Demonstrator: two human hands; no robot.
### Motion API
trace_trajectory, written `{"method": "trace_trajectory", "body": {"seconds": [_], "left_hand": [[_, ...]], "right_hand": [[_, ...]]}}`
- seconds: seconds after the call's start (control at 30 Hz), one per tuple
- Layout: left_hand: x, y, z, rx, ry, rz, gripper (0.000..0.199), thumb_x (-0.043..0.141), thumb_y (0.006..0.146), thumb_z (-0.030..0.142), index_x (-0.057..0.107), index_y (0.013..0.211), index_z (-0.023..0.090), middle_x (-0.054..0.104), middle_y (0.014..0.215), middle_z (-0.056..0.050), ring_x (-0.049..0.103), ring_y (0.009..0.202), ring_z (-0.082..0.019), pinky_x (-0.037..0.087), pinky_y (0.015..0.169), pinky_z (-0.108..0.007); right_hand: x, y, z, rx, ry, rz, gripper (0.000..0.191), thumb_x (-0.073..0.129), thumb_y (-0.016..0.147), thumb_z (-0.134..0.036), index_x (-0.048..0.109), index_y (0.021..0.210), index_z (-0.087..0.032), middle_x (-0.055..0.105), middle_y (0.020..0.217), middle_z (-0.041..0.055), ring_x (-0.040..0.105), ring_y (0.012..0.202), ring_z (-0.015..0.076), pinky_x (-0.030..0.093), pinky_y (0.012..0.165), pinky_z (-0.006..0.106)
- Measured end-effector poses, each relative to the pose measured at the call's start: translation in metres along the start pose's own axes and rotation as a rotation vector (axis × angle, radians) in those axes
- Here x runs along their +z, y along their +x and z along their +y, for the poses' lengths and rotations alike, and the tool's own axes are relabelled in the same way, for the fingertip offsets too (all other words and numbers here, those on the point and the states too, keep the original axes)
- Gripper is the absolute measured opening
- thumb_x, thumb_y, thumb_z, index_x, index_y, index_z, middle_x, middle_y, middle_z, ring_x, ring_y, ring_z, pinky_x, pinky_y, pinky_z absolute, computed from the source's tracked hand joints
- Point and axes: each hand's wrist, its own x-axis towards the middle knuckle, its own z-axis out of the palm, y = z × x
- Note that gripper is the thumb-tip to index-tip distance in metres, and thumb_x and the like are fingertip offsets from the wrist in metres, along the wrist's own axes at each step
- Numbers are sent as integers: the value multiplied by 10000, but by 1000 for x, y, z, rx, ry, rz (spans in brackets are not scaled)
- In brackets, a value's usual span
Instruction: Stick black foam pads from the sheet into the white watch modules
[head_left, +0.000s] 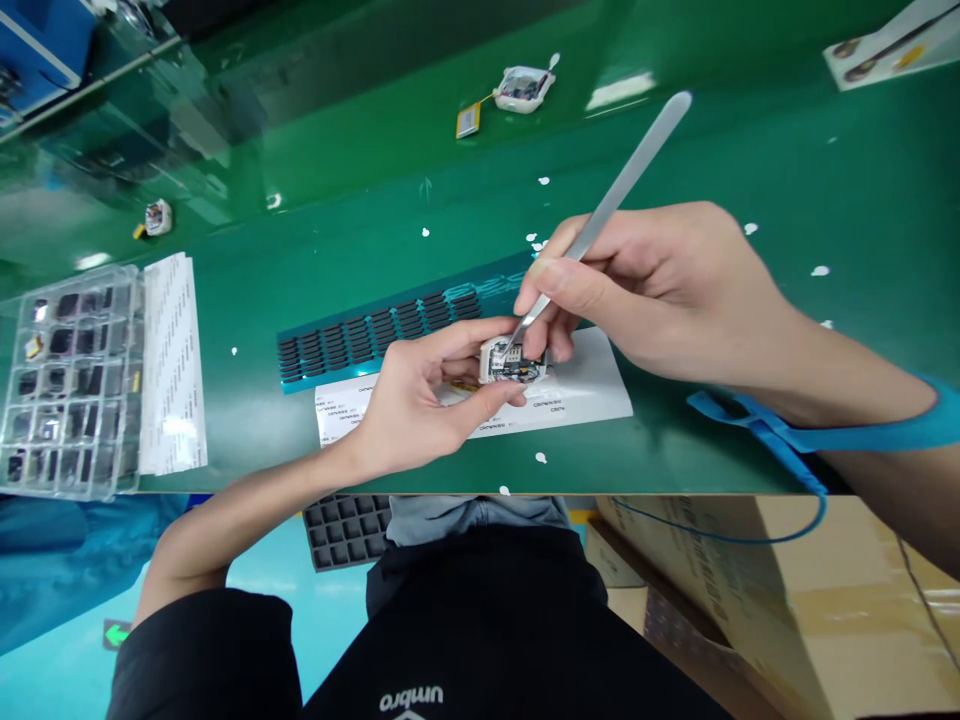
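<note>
Between its thumb and fingers, my left hand (pixel 424 395) grips a small white device housing (pixel 514 362) whose circuit board faces up. My right hand (pixel 660 290) is closed around metal tweezers (pixel 626 180), with the tip reaching into the housing; whether the tip pinches anything is too small to tell. Some right fingers rest at the housing's edge. Beneath both hands lies a white printed backing sheet (pixel 600 385). Just beyond it is a teal strip sheet (pixel 367 335) carrying rows of black pieces. A blue wrist strap (pixel 862 432) circles my right wrist.
Another opened housing (pixel 525 90) with a yellow-edged battery (pixel 468 121) lies farther back, and a similar one (pixel 157 217) at left. A clear compartment tray (pixel 67 385) stands beside white paper strips (pixel 172 365). Small white tabs (pixel 820 271) are scattered across the green table (pixel 712 150).
</note>
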Motion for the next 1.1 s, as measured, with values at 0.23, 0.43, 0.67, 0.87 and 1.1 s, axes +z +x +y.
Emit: {"method": "trace_trajectory", "body": {"seconds": [0.23,0.43,0.67,0.87,1.1], "left_hand": [[2,-5,4,-34,9,33,319,776,1031,280,758,1302,113,858,1060,-92,865,840,-206,751,790,-298],[6,-10,6,-50,21,67,260,746,1041,263,780,1251,115,861,1048,-98,858,782,-200,757,727,-288],[10,-11,7,23,104,86,222,737,1017,214,793,1213,123,867,994,-80,853,759,-192,752,735,-275],[11,-11,11,75,162,101,165,736,998,164,814,1139,125,853,878,-52,852,717,-182,721,692,-220],[7,-9,13,61,215,63,163,725,989,159,847,1097,145,836,828,-37,843,682,-193,697,638,-226]], "right_hand": [[5,-3,2,-77,-63,18,516,704,1065,-725,686,835,-263,735,712,-11,657,546,135,506,486,296],[6,-8,5,-157,-206,20,321,648,1141,-465,671,876,-285,732,707,-56,641,517,114,459,469,300],[7,-12,-1,-182,-248,35,240,627,1111,-274,671,875,-282,721,693,-70,654,530,106,453,477,286],[9,-13,-1,-168,-243,33,240,638,1129,-307,672,893,-278,725,701,-69,659,539,102,482,509,274],[8,-14,-1,-244,-250,31,267,647,1124,-327,712,869,-283,767,772,-35,709,585,134,515,503,298]]}}
